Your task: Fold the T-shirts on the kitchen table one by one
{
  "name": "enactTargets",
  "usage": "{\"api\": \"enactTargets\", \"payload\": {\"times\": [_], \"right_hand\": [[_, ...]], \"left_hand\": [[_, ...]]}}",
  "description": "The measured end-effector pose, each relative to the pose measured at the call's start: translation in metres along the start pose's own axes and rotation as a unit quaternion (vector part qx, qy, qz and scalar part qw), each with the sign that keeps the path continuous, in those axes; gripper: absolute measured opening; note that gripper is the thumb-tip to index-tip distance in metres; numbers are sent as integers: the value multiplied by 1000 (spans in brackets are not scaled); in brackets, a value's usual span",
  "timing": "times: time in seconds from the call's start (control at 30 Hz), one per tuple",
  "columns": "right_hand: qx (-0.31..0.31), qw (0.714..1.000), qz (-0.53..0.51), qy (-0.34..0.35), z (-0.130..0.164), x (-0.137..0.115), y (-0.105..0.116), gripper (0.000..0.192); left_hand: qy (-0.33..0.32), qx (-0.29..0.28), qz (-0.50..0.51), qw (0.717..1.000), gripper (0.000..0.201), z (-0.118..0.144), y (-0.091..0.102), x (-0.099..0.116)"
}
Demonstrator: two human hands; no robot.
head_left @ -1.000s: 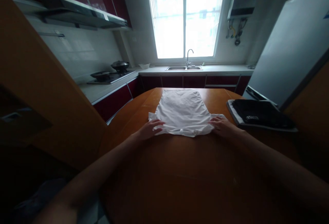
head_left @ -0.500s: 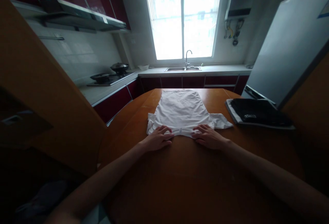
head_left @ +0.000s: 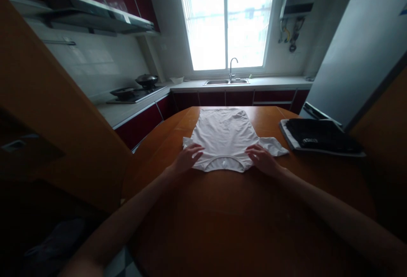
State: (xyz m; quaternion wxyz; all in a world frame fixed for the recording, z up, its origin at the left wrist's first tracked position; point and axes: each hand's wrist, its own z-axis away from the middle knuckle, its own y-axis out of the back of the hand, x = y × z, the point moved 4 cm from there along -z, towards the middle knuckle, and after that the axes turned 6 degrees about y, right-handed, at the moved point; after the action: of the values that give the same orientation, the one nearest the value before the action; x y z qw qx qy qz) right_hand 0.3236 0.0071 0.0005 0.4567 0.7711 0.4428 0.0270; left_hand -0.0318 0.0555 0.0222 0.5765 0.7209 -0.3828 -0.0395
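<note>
— Where do we have the shirt [head_left: 224, 137]?
— Spread flat on the desk [head_left: 229, 209], collar toward us. Our left hand [head_left: 187, 158] and right hand [head_left: 262, 159] lie open on its shoulders, one at each side of the collar, gripping nothing.

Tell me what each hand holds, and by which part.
Nothing is gripped. The left hand and right hand lie flat on the white T-shirt, at its shoulders beside the collar.

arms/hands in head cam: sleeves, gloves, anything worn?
Both forearms are bare right up to the frame edge, with no sleeve showing. The left hand and right hand carry no gloves. No watch, ring or wristband is visible, though dim light hides fine detail.
</note>
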Motion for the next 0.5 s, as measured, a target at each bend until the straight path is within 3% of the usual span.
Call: {"api": "enactTargets", "payload": {"times": [0.1,0.2,0.33,0.5], "right_hand": [[2,987,113,-115,5,41,6,36],[-88,962,187,-178,20,63,6,54],[-173,933,224,-222,46,58,4,70],[-150,944,211,-204,76,31,11,77]], "left_hand": [[70,9,-83,994,48,-7,-2,-39],[125,-38,-154,979,54,2,-11,-60],[227,-66,-205,950,63,32,-13,-57],[356,-68,-219,906,78,83,9,-49]]}}
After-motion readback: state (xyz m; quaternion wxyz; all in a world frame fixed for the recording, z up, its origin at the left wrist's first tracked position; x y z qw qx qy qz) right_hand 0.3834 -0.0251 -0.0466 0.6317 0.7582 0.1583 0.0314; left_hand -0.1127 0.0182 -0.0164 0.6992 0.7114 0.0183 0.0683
